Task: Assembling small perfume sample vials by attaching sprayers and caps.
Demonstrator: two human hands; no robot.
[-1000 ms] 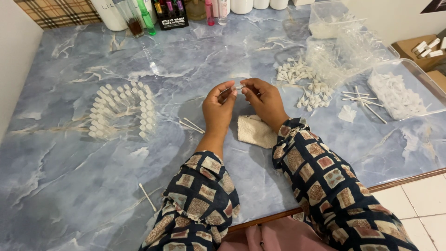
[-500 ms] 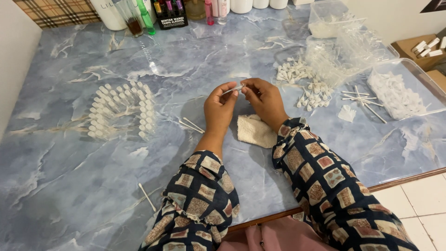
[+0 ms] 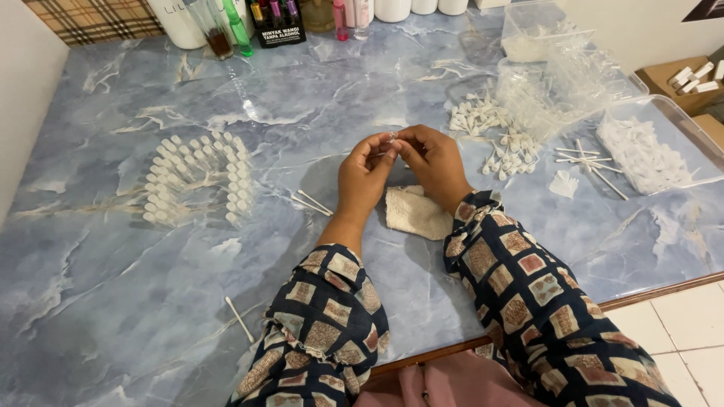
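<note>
Both hands are meeting above the middle of the bench (image 3: 113, 316): my left hand (image 3: 363, 179) and my right hand (image 3: 436, 162) are pinching together on one small clear vial (image 3: 392, 136), fingertips closed on it from both sides. I am holding it lifted and close to the camera, probably because the piece is so tiny (I cannot tell if a cap or stick is inside). Just under the hands a folded beige cloth (image 3: 413, 212) is lying, I think as a soft pad or wipe. To the left, well apart, finished vials (image 3: 197, 179) are standing in curved rows. To the right, white plastic parts (image 3: 490, 128) and a clear tray (image 3: 648, 154) are staying within easy reach. Loose thin sticks (image 3: 313, 202) are lying near the left wrist.
</note>
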